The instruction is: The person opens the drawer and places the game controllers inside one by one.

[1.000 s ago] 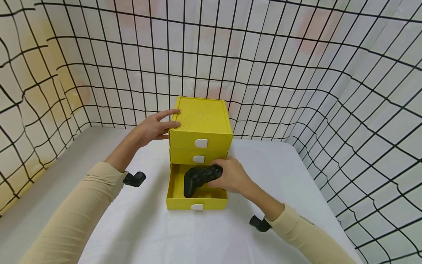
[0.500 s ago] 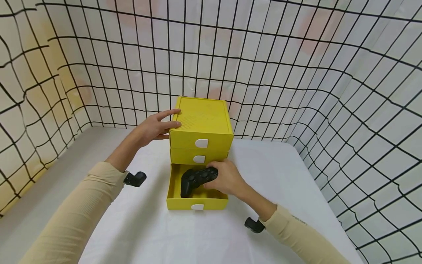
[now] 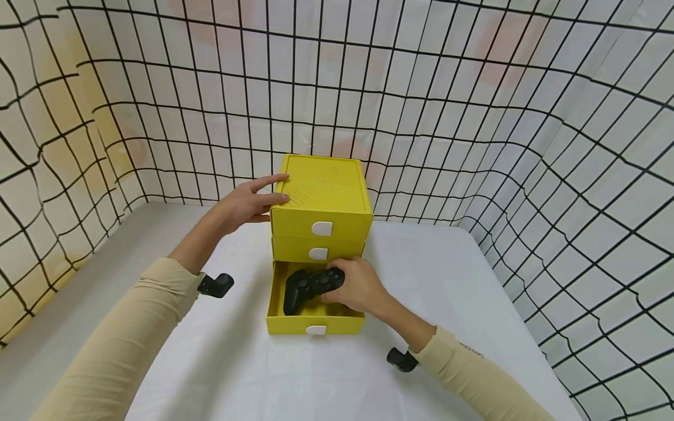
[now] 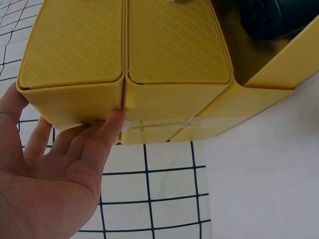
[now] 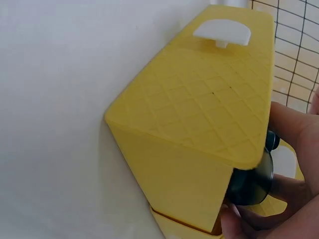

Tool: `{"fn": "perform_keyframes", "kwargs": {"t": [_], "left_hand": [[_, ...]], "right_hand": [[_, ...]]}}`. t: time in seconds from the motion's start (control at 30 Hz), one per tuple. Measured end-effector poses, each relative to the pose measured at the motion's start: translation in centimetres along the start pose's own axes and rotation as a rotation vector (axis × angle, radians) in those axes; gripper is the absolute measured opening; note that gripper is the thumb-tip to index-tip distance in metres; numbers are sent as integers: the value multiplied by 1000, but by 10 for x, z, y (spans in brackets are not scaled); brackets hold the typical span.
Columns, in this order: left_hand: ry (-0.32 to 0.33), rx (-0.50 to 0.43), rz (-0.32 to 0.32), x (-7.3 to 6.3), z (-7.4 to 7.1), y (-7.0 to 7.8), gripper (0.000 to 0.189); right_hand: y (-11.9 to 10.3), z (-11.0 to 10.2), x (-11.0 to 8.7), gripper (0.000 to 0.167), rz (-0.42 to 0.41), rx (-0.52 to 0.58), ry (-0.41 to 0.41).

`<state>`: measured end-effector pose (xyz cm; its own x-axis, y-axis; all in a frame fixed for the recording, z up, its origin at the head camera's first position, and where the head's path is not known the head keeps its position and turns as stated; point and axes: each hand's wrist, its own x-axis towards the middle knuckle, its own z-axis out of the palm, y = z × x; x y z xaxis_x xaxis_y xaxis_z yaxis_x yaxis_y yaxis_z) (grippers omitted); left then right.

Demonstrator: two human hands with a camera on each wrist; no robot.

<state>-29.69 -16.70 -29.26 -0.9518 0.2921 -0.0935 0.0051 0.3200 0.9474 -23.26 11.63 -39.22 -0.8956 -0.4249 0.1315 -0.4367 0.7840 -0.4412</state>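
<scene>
A yellow cabinet point(image 3: 326, 190) of stacked drawers with white pull tabs stands on a white surface. Its bottom drawer point(image 3: 284, 325) is pulled out towards me, while the two above are closed. My right hand point(image 3: 360, 286) grips the right end of a black game controller point(image 3: 310, 285), which is tilted inside that drawer. The right wrist view shows the controller point(image 5: 252, 184) partly hidden behind the drawer front point(image 5: 194, 94). At the cabinet's upper left, my left hand point(image 3: 239, 204) rests its fingers on the top edge and against the side point(image 4: 75, 102).
A black wire grid point(image 3: 337, 82) with white sheeting behind it closes off the back and both sides. White cloth point(image 3: 437, 275) covers the surface around the cabinet. Small black devices point(image 3: 216, 286) are strapped at both wrists.
My right hand has moved a little left and down, shifting the controller slightly left in the bottom drawer. The left hand and the cabinet stay in place.
</scene>
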Motion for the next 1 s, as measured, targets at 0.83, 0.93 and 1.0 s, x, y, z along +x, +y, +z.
{"fn": "perform_keyframes", "kwargs": {"t": [0.83, 0.93, 1.0], "left_hand": [[6, -1, -13, 0, 1, 0, 68], [4, -3, -12, 0, 1, 0, 68], [4, -5, -12, 0, 1, 0, 68]], "right_hand": [[10, 10, -1, 59, 0, 5, 6], [11, 12, -1, 59, -5, 7, 13], [12, 13, -1, 59, -5, 11, 16]]}}
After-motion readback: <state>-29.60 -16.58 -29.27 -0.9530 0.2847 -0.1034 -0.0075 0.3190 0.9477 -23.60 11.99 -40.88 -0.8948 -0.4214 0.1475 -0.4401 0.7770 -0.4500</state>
